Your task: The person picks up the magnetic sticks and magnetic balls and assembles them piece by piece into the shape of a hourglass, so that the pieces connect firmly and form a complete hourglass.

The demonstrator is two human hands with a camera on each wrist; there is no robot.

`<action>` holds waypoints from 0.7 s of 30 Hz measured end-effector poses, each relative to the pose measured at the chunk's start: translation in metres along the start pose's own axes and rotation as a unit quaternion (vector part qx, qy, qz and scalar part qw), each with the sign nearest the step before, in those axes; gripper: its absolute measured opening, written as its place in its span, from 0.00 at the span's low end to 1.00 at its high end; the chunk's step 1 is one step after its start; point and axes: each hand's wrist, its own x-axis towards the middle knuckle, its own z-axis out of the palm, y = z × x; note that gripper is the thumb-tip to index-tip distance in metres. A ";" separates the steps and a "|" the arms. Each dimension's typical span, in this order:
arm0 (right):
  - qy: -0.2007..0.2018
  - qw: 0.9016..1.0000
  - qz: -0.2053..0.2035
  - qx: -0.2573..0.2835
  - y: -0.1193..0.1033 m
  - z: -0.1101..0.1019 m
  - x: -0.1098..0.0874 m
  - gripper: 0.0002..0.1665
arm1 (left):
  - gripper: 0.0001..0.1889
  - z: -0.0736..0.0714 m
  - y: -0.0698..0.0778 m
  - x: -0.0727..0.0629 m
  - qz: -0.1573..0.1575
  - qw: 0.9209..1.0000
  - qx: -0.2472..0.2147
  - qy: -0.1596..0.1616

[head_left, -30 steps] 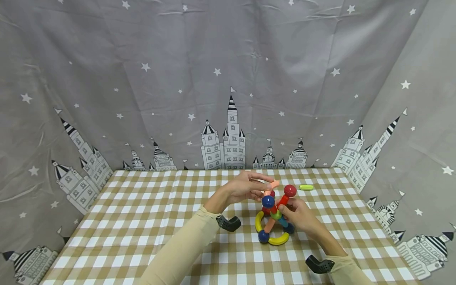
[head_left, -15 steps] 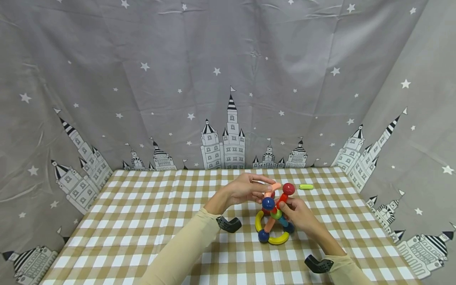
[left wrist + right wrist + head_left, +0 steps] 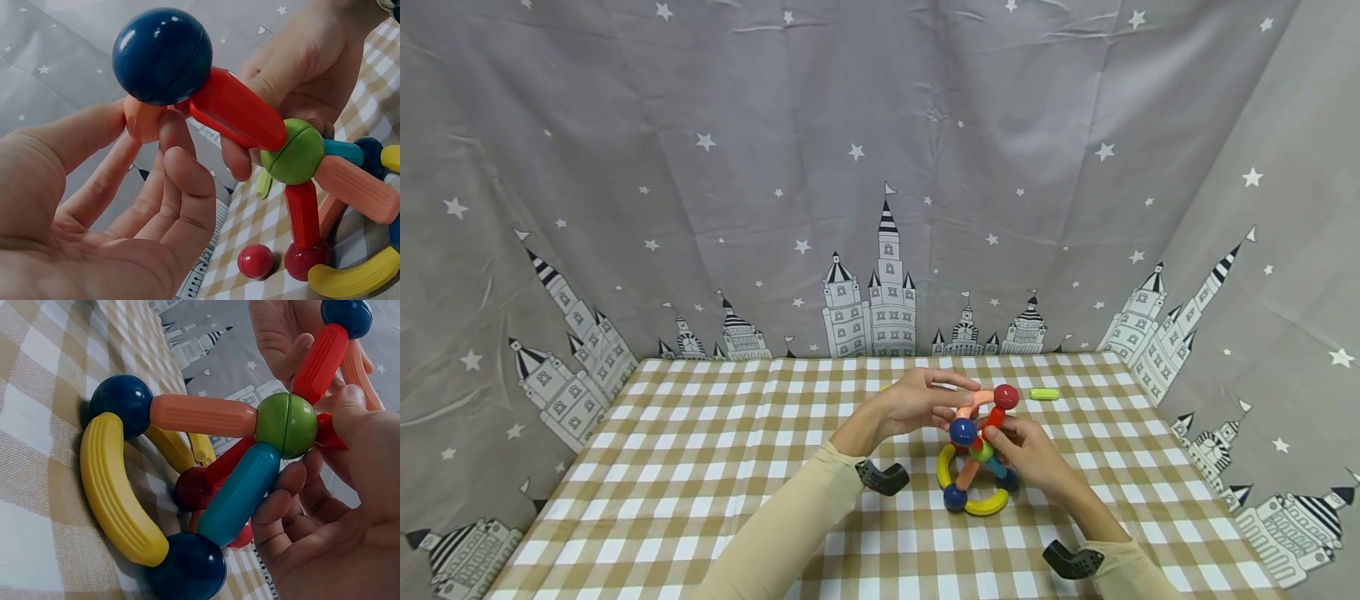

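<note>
A model of magnetic sticks and balls stands on the checked cloth. Its yellow curved sticks point(image 3: 115, 487) and dark blue balls point(image 3: 955, 498) form the base; a salmon stick point(image 3: 203, 414) and a teal stick point(image 3: 240, 494) rise to a green ball point(image 3: 292, 151). Two red sticks branch upward, one topped by a blue ball point(image 3: 162, 56), the other by a red ball point(image 3: 1006, 397). My left hand point(image 3: 913, 402) pinches a curved salmon stick point(image 3: 142, 119) at the blue ball; its far end appears to meet the red ball. My right hand point(image 3: 1033, 454) grips a red stick point(image 3: 994, 419).
A lime green stick point(image 3: 1044, 394) lies on the cloth behind the right hand. One loose red ball point(image 3: 255, 261) rests near the model's base. Past the left hand shows a bit of yellow point(image 3: 886, 387). A grey castle-print curtain point(image 3: 775, 208) stands behind the table.
The curved salmon stick has tipped down and right, its far end coming to the red ball. The upper blue ball has sunk slightly; the red ball has shifted a little left and down.
</note>
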 end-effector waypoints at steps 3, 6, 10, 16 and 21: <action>0.019 1.000 0.006 0.004 0.002 0.001 -0.003 0.24 | 0.19 -0.001 -0.003 0.000 0.003 1.000 -0.011 0.002; 0.027 1.000 0.004 0.006 0.004 0.002 -0.006 0.24 | 0.19 -0.002 -0.008 -0.002 0.008 1.000 -0.027 0.002; 0.029 1.000 0.003 0.005 0.005 0.002 -0.007 0.23 | 0.19 -0.002 -0.014 -0.005 0.018 0.999 -0.047 0.009; 0.036 0.999 0.012 0.010 0.008 0.002 -0.009 0.22 | 0.19 -0.001 -0.024 -0.011 0.034 0.996 -0.076 0.026; 0.043 0.999 0.006 0.014 0.011 0.001 -0.012 0.22 | 0.18 0.000 -0.027 -0.015 0.039 0.994 -0.100 0.026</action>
